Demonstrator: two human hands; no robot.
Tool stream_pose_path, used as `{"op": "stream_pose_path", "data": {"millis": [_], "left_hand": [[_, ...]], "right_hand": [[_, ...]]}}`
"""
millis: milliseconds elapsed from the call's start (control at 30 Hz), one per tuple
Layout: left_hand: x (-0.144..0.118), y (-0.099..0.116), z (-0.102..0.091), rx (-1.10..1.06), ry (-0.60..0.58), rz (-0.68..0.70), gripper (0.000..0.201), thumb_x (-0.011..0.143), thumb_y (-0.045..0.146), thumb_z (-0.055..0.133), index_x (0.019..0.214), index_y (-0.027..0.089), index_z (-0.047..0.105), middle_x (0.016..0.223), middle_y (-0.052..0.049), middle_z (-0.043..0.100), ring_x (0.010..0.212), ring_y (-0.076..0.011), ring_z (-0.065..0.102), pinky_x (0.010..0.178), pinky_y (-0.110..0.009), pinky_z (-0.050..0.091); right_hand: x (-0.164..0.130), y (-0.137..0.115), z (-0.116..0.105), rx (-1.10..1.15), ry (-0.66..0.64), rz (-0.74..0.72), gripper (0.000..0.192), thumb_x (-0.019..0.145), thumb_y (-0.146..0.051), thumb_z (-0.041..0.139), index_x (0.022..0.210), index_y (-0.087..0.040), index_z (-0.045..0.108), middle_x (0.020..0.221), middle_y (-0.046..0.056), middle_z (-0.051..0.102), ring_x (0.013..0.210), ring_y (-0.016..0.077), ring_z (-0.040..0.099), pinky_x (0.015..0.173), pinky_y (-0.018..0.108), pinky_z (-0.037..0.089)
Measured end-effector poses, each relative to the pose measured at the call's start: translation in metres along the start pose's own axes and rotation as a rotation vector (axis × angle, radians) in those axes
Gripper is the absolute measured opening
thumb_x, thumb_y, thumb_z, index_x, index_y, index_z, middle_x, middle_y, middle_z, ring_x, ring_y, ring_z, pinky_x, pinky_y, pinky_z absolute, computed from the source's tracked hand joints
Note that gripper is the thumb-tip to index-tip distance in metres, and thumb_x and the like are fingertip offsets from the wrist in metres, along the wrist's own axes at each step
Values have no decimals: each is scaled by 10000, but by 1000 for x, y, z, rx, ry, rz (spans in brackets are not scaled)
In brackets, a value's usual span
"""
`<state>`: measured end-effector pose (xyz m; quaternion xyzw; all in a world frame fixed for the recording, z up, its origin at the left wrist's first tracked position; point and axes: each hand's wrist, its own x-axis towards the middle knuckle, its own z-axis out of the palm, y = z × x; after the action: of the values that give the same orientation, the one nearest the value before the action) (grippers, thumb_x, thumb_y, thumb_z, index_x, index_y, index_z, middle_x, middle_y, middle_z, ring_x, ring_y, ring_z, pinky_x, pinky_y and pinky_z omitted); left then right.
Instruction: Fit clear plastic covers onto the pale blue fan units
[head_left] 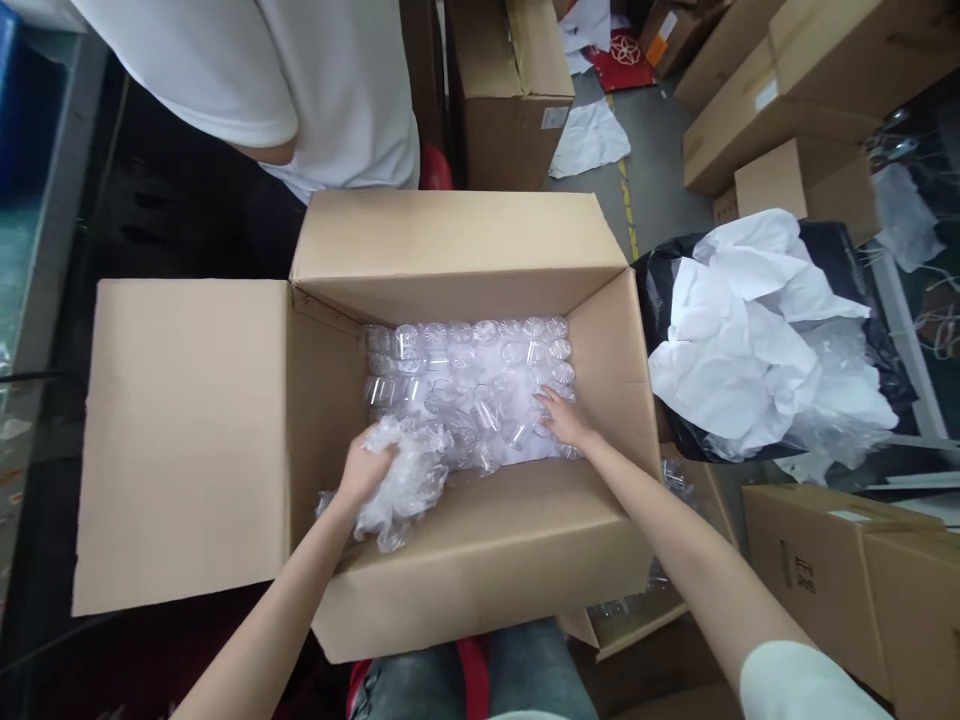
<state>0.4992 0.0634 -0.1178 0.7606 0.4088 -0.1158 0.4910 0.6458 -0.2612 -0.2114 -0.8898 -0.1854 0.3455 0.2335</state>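
Left hand [365, 470] gripping crumpled plastic wrap [401, 485] — right hand [564, 418] on clear cups [480, 375]

A large open cardboard box [465, 540] stands right in front of the seated person, its left flap [184, 440] spread flat to the left and its far flap [450, 235] tipped back. Inside, rows of small clear plastic cups [480, 365] lie along the bottom toward the far wall. The left hand [366, 470] sits at the near left corner, closed on a crumpled clear plastic bag [405, 485] that hangs over the near wall. The right hand [564, 418] rests on the cups near the right wall. Behind the box stands another person in a white shirt [300, 80]. To the right lies a black bag stuffed with white paper [757, 340], with more closed cardboard cartons [780, 100] behind and in front of it.
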Motion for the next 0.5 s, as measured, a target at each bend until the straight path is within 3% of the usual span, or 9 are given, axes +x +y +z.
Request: {"op": "stream_pose_path", "data": {"millis": [167, 267, 367, 500], "left_hand": [[-7, -8, 18, -41, -83, 43, 90, 738, 111, 651, 739, 134, 564, 755, 19, 614, 737, -133, 585, 758, -298, 476], [-7, -13, 21, -69, -144, 48, 79, 787, 159, 658, 771, 126, 588, 799, 7, 637, 770, -140, 605, 772, -313, 492], [-5, -17, 22, -101, -204, 39, 97, 831, 201, 644, 807, 119, 600, 818, -3, 643, 772, -139, 613, 768, -323, 506], [-5, -20, 24, -138, -253, 28, 106, 828, 215, 638, 863, 122, 601, 852, -15, 648, 784, -146, 620, 762, -325, 514]], "right_hand": [[-8, 20, 20, -109, -91, 32, 300, 916, -276, 624, 1200, -182, 599, 1379, 108, 491, 1203, 277, 515, 1014, 522, 426], [-7, 25, 23, -116, -125, 32, 277, 920, -247, 619, 1185, -169, 600, 1332, 100, 529, 1136, 250, 562, 955, 474, 487], [2, 23, 21, -125, -133, 65, 209, 938, -247, 594, 1126, -160, 618, 1240, 90, 588, 1011, 204, 618, 864, 402, 541], [14, 10, 22, -154, -63, 135, 199, 948, -282, 580, 1089, -148, 624, 1134, 79, 630, 976, 199, 629, 849, 400, 543]]}}
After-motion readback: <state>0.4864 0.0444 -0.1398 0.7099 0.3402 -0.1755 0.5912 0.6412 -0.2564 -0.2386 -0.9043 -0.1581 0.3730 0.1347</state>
